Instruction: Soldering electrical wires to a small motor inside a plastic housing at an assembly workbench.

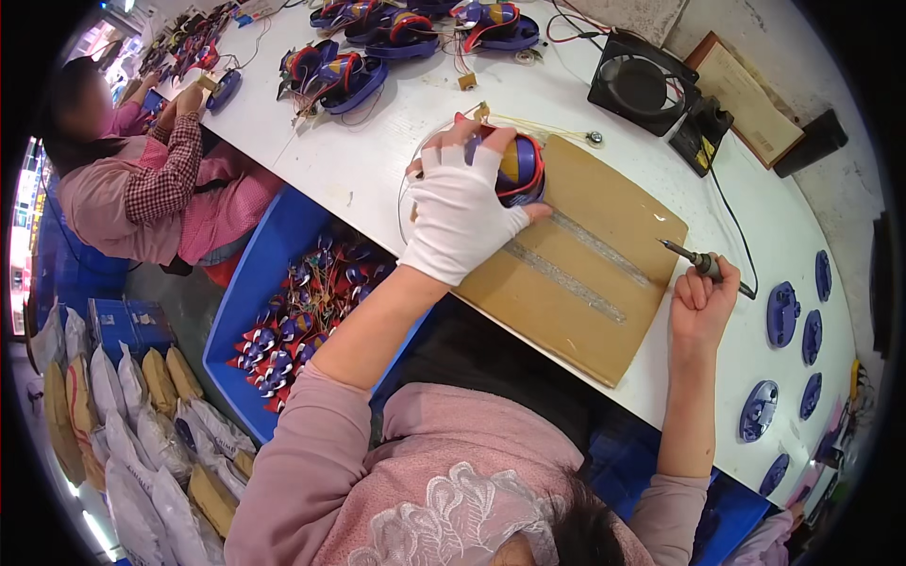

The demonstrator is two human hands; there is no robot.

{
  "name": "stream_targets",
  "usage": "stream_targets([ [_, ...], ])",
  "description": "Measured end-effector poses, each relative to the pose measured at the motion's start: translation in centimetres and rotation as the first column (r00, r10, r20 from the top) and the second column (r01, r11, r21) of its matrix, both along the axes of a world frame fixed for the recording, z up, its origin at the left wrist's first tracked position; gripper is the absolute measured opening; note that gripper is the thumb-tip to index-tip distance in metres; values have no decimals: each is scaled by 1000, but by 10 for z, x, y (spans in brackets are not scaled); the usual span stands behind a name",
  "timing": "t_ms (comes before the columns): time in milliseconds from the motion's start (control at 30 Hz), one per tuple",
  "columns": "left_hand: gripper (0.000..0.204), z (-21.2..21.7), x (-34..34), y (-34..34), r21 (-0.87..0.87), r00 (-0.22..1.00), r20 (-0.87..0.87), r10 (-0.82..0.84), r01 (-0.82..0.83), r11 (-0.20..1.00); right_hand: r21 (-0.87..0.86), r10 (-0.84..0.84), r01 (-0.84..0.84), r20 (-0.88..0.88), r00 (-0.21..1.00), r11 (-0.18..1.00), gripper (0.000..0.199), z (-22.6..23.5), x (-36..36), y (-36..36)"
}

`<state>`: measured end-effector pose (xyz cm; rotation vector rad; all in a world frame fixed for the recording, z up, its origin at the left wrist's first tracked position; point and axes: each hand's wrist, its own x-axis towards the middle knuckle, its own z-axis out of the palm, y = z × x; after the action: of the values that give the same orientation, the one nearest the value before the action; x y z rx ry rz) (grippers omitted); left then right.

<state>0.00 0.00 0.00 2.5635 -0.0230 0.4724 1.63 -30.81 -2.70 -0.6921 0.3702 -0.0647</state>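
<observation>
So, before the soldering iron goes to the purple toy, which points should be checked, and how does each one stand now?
1. Left hand in the white fingerless glove covers the rounded purple, red and yellow plastic toy: ok.
2. Toy rests on the brown cardboard mat: ok.
3. Right hand grips the thin dark soldering iron, tip over the mat: ok.
4. Iron tip is apart from the toy: ok.
5. Iron hot: cannot tell.
6. Solder joint in view: not ok, the glove hides it.
</observation>
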Motion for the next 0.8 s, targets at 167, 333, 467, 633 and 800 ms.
stream_targets([
  [167, 89, 1, 3, 30, 227, 948, 131, 291, -315, 922, -17, 37, -37, 11, 999, 999, 13, 1, -2, -3],
  [333, 97, -16, 39, 108, 192, 812, 242, 531, -577, 794, -29, 33, -34, -20, 999, 999, 13, 3, -1, 1],
  [467, 102, -25, 70, 162, 87, 835, 218, 505, -532, 842, -33, 26, -27, -33, 999, 999, 13, 1, -1, 8],
  [633, 103, -30, 116, 204, 90, 861, 209, 464, -490, 867, -22, 71, -70, 22, 997, 997, 13, -5, 0, -4],
  [800, 77, 3, 104, 166, 274, 764, 523, 376, -569, 775, 76, 80, -74, -87, 993, 994, 21, -11, 11, 15],
])
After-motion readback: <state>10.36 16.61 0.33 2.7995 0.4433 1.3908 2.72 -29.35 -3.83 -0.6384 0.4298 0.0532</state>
